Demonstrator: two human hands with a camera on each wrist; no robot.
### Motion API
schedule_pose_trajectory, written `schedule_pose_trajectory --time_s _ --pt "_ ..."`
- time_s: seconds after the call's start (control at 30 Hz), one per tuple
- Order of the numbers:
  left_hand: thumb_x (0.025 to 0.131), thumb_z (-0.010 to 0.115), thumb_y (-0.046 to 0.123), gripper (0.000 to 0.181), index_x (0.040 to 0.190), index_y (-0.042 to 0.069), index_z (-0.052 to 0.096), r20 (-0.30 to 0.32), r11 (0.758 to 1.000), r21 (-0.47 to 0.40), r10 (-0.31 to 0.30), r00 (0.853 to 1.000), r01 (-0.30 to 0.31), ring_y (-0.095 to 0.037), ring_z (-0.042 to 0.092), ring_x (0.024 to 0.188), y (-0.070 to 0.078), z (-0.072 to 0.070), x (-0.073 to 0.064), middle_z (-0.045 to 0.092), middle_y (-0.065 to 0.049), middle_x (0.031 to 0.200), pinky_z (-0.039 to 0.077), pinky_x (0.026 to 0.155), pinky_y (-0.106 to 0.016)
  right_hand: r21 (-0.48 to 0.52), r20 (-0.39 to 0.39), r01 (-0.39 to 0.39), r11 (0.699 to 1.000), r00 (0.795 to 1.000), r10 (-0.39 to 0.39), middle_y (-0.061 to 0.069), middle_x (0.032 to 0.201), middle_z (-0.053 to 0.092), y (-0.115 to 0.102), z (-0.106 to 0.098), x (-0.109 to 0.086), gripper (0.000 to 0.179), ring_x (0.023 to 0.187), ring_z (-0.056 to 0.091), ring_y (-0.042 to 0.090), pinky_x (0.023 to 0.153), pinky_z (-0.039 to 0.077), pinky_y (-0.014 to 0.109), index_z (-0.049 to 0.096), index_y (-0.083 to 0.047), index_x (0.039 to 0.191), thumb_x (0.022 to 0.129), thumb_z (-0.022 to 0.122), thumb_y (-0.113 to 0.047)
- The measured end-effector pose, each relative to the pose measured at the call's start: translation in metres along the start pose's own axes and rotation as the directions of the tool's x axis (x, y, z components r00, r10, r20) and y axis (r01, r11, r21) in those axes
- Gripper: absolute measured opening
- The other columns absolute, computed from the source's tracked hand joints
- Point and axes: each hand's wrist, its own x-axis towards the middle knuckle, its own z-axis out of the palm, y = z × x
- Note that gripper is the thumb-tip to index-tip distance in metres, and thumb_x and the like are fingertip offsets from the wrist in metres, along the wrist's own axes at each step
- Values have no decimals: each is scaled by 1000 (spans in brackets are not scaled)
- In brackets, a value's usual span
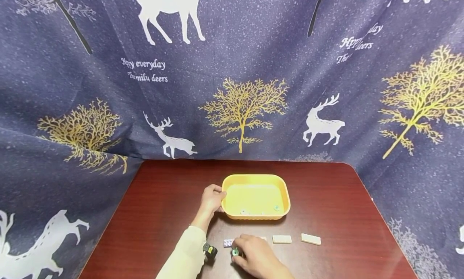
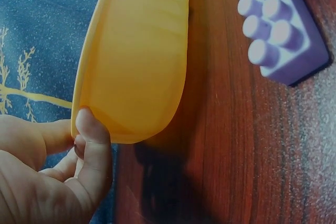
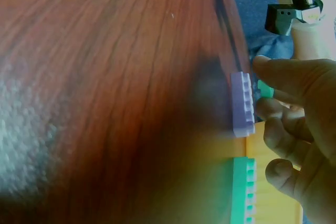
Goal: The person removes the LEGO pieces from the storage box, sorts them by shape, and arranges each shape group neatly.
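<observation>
My left hand (image 1: 212, 199) pinches the rim of a yellow plastic basin (image 1: 255, 180) at its left end. The left wrist view shows the thumb and fingers (image 2: 93, 153) on either side of the basin's wall (image 2: 137, 61). My right hand (image 1: 256, 252) is in front of the basin and holds a small round green piece (image 1: 235, 252) between thumb and index finger. Close by that hand lies a purple studded building block (image 1: 228, 242), its studs facing up in the left wrist view. Beside it in the right wrist view is a green block (image 3: 241, 190).
Two pale-looking blocks (image 1: 282, 239) lie in a row to the right, one slightly turned; another is partly behind the right hand. Several small pieces, one round and greenish (image 1: 276, 208), lie in the basin. A printed cloth (image 1: 250, 69) hangs behind the brown table (image 1: 337, 206).
</observation>
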Motion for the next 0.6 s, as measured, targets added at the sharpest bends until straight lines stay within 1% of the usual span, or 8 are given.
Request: schedule_pose_trajectory --time_s 0.27,0.43,0.6 --pt "96 66 3 22 114 -9 59 1 1000 5 -5 1000 5 -25 65 53 4 0 -1 68 -29 100 57 39 -27 -10 40 15 1000 999 -15 -21 78 55 1 3 0 20 69 48 -5 59 46 17 64 -28 86 83 81 -38" --pt "96 66 3 22 114 -8 59 1 1000 -1 -22 1000 22 -24 64 51 3 0 0 67 -29 100 57 39 -26 -29 44 28 999 999 -27 -22 77 54 2 7 -1 21 67 47 -6 57 44 15 63 -28 84 82 82 -38" --pt "96 66 3 23 114 -9 59 0 1000 -2 -14 1000 14 -25 65 52 3 0 -1 67 -30 101 57 39 -26 -46 47 24 999 999 -21 -22 76 54 3 11 -2 21 67 48 -5 56 44 16 63 -28 82 79 82 -37"
